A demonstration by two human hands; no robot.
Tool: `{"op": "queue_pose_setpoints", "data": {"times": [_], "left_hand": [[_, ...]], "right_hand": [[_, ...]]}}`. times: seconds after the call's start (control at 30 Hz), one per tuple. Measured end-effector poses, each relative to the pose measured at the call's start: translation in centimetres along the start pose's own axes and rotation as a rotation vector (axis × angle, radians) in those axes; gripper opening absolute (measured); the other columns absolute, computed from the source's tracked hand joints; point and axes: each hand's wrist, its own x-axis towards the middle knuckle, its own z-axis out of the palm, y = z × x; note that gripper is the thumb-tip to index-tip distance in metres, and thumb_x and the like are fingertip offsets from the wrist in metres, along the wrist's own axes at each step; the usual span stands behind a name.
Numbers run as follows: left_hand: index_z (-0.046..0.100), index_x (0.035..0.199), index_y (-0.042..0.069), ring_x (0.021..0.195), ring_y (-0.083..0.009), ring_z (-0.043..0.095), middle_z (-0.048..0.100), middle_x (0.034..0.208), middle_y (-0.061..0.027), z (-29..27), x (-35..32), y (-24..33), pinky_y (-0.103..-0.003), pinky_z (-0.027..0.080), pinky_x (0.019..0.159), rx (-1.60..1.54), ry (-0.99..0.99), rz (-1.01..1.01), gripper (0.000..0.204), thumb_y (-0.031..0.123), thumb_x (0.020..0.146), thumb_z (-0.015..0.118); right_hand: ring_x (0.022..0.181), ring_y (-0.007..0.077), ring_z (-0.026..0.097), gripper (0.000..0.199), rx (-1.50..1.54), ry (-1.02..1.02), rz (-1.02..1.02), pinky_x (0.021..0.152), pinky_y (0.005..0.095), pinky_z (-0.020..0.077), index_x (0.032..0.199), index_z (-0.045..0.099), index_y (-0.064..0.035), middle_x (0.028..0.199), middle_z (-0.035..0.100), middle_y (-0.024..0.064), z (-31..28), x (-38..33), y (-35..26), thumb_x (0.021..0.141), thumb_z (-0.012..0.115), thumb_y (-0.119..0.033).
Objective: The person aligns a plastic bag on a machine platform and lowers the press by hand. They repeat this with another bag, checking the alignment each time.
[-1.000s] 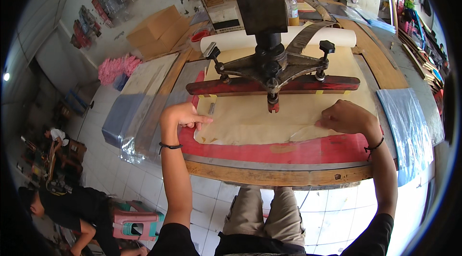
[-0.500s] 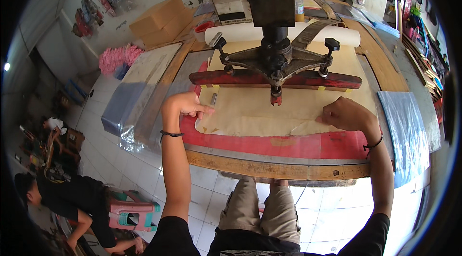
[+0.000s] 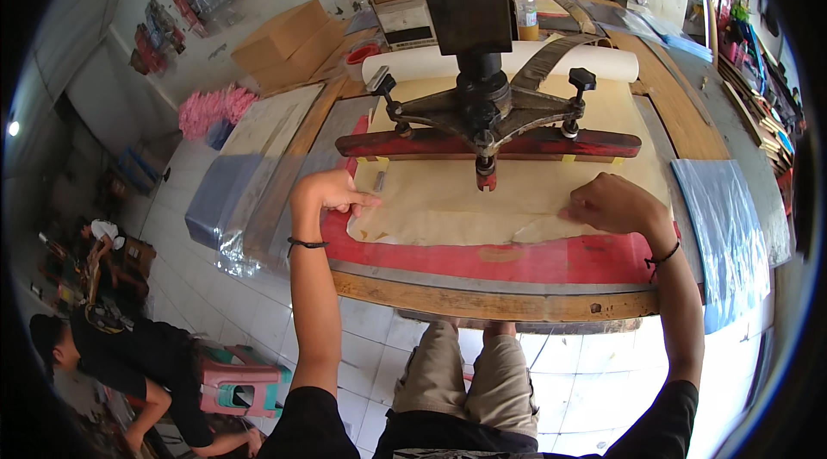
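Paper (image 3: 482,200) lies on the red board (image 3: 534,256), just below the press (image 3: 482,114). We pinch its left corner with our left hand (image 3: 326,193); our right hand (image 3: 616,205), fist curled, presses its right edge.

Two hands on a beige paper sheet under a press

The left hand (image 3: 326,193) and right hand (image 3: 613,205) pinch the near corners of the beige paper sheet (image 3: 482,200), which lies on the red flat pad (image 3: 534,259) below the dark metal press head (image 3: 482,110).

paper sheet (image 3: 469,205): tan | press bed (image 3: 551,259): red | press bar (image 3: 431,144): red
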Motion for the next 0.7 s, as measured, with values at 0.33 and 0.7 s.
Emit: {"op": "queue_pose_setpoints", "data": {"times": [0.33,0.7], "left_hand": [[0.074,0.069,0.008,0.051,-0.0132,0.044,0.052,0.055,-0.001,0.07,0.36,-0.03,-0.03,0.036,0.051,0.018,-0.006,0.009,0.062,0.07,0.071,0.071],[0.071,0.066,0.005,0.046,-0.0112,0.038,0.047,0.051,0.0002,-0.15,0.39,-0.45,-0.03,0.03,0.046,-0.032,-0.025,-0.011,0.06,0.065,0.072,0.075]], "right_hand": [[0.063,0.0376,0.059,0.042,-0.008,0.008,-0.004,0.063,0.0457,0.0455,0.072,0.065,-0.0035,0.063,0.06,0.0175,0.07,-0.18,0.2,0.094,0.056,-0.038],[0.063,0.036,0.06,0.04,-0.001,0.017,-0.002,0.063,0.0436,0.0469,0.074,0.066,-0.0048,0.064,0.062,0.0165,0.16,-0.03,-0.18,0.094,0.057,-0.038]]}}
